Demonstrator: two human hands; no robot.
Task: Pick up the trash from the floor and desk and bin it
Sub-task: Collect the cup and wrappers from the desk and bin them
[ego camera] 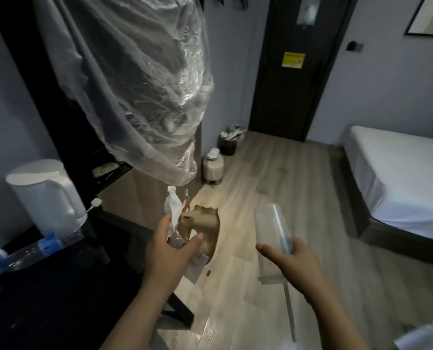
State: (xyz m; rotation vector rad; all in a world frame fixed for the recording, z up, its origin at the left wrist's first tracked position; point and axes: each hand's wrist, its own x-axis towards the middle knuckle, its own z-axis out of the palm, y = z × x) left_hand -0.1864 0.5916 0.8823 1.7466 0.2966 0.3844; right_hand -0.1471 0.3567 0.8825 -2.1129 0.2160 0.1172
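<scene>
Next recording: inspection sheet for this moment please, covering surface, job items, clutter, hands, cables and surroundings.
Surface: wood floor; dark desk at left.
Job's things: crumpled paper bag and tissue in the left hand; clear plastic cup in the right hand; bin by the door, holding trash.
Clutter: red scrap on the floor; water bottle lying on the desk; white container on the floor.
Grippers: left hand grips the bag; right hand grips the cup.
Cables: white plug beside the kettle.
Surroundings: bed, plastic-covered garment hanging.

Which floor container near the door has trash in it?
The dark round bin closest to the door, trash piled at its rim; the pale canister shows none.
</scene>
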